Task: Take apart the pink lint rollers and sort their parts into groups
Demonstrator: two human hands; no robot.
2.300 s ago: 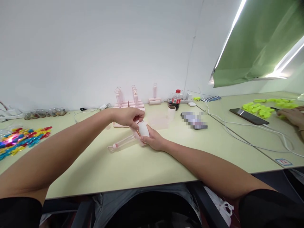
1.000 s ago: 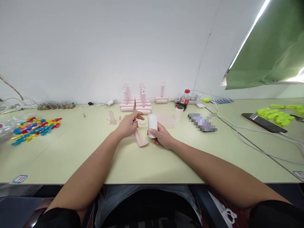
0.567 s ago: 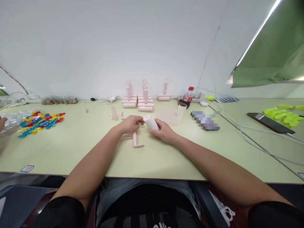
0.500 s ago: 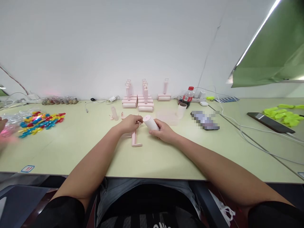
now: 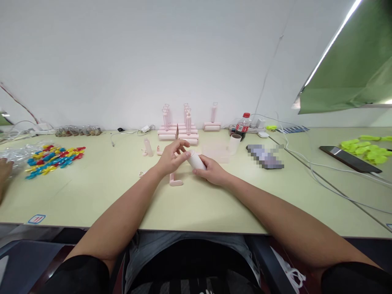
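- Plastic bag (image 5: 20, 152), clear and crumpled, lies leftmost; its contents are unclear.
- Pale pink plastic rollers (image 5: 192, 137) with upright handles stand far back, seemingly complete.
- An L-shaped pale pink plastic frame (image 5: 175, 183) lies nearer, no roll in its visible end; this one seems unfinished.
- The left hand (image 5: 171, 157) has thumb and fingers parted at the upper end of a tilted white cylindrical roll (image 5: 197, 161).
- The right hand (image 5: 213, 171) is clamped round that roll.
- Rightward: a translucent pinkish plastic box (image 5: 218, 154), contents unclear; a hollow white tube (image 5: 234, 146); a red-capped plastic bottle (image 5: 243, 125) of dark liquid.
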